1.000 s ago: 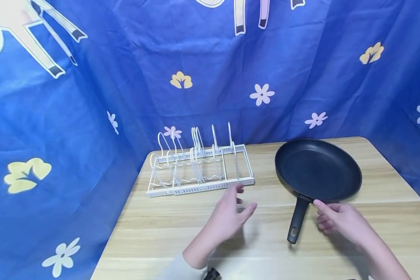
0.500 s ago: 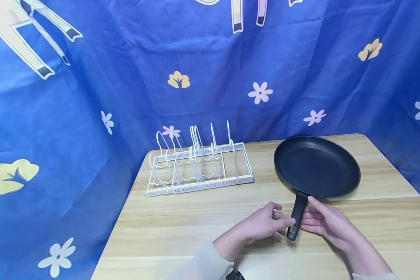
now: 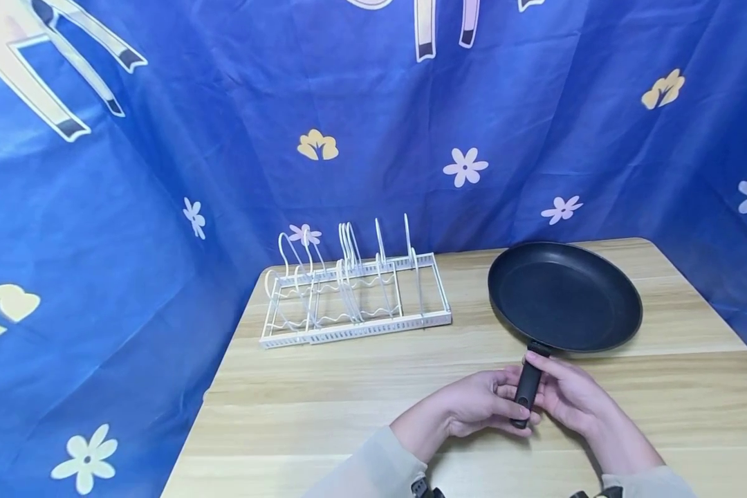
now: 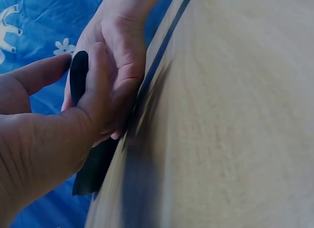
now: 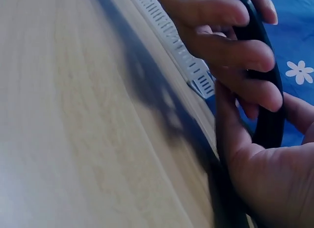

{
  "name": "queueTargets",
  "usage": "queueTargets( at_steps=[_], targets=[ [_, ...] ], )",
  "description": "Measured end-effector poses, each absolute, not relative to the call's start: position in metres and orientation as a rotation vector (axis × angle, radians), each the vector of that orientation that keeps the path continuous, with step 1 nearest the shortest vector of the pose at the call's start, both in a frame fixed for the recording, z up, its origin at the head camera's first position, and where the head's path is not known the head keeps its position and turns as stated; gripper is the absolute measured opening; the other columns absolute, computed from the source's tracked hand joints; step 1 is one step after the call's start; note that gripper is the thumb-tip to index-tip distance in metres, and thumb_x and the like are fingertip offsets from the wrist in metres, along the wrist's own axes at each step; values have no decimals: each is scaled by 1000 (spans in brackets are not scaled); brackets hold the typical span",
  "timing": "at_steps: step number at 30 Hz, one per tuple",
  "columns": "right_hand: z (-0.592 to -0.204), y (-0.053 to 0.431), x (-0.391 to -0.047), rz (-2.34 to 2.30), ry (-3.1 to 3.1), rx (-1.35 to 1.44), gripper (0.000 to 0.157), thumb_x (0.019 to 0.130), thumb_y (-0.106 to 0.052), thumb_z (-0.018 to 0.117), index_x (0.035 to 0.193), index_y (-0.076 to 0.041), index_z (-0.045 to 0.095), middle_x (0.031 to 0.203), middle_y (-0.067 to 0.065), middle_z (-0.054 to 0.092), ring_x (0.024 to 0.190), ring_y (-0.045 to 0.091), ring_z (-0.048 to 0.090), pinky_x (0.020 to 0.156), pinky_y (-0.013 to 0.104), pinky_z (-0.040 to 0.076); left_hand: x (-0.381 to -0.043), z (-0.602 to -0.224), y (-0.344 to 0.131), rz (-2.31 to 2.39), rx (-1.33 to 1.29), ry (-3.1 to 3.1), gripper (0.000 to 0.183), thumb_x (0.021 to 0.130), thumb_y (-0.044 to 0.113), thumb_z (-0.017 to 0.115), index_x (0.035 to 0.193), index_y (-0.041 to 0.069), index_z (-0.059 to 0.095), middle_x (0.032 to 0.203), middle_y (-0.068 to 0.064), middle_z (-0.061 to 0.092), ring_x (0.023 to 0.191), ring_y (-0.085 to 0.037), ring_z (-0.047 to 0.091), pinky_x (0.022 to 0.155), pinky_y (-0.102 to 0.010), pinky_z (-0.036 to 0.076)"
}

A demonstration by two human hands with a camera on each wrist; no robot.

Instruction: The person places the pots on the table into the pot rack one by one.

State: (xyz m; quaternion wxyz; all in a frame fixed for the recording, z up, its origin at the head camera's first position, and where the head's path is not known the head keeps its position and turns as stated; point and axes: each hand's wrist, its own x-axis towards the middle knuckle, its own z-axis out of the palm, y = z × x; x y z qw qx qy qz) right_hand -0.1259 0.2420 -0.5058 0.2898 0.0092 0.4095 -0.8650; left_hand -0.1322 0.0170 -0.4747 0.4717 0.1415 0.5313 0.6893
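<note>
A black frying pan [image 3: 563, 297] lies face up on the right of the table in the head view, its handle [image 3: 529, 387] pointing toward me. My left hand [image 3: 476, 404] holds the handle near its end, thumb on top and fingers passing beneath. From the other side, my right hand [image 3: 573, 394] grips the handle closer to the pan, its thumb laid along the top. In the right wrist view, the left hand's fingers [image 5: 235, 51] overlap the dark handle [image 5: 270, 125] above the right hand. The right fingers are partly hidden under the handle in the head view.
A white wire pan rack [image 3: 356, 332] with upright loops stands at the back left of the wooden table [image 3: 299, 408]. A blue patterned curtain [image 3: 373, 124] hangs behind and along both sides.
My left hand has moved right from near the rack to the handle. My right hand has shifted left from below the pan onto the handle. The pan stays in place.
</note>
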Motion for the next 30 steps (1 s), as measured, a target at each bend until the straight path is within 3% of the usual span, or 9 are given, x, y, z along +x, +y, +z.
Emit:
queueTargets(
  at_steps=[9,15,21,23,26,30],
  targets=[
    [-506,237,-125,-2403,995,21,19,117,-8,41,123,-3,58,118,10,80,111,21,80,103,35,65,-132,-482,17,1690,352,1304,51,102,-17,55,150,1,53,156,-42,48,96,-11,71,105,-40,65],
    [-508,236,-125,-2431,914,-3,32,117,-7,37,119,0,68,117,10,78,110,22,80,103,38,65,-132,-486,17,1695,327,1287,46,104,-15,55,147,0,58,155,-46,45,92,-8,73,97,-30,65],
    [-513,240,-127,-2469,737,-56,42,119,-10,30,121,-2,71,116,10,78,112,18,78,106,43,64,-132,-486,20,1699,324,1288,46,105,-13,54,150,-3,57,154,-46,46,93,-7,73,97,-30,65],
    [-515,241,-128,-2476,671,-77,45,119,-12,28,123,-2,71,117,10,79,113,18,78,107,41,64,-132,-486,21,1697,332,1286,46,105,-13,54,150,-4,56,153,-47,47,93,-6,73,98,-30,65],
    [-517,243,-129,-2475,614,-101,45,120,-14,27,125,-3,71,119,9,80,115,16,77,107,36,64,-132,-485,22,1697,332,1286,46,105,-13,54,150,-5,56,139,-41,62,92,-6,73,97,-30,65],
    [-517,244,-129,-2477,610,-111,44,120,-14,28,125,-5,71,120,8,79,116,15,77,106,32,63,-133,-484,22,1694,342,1285,47,105,-13,54,151,-6,54,138,-42,62,92,-6,73,94,-28,65]
  ],
)
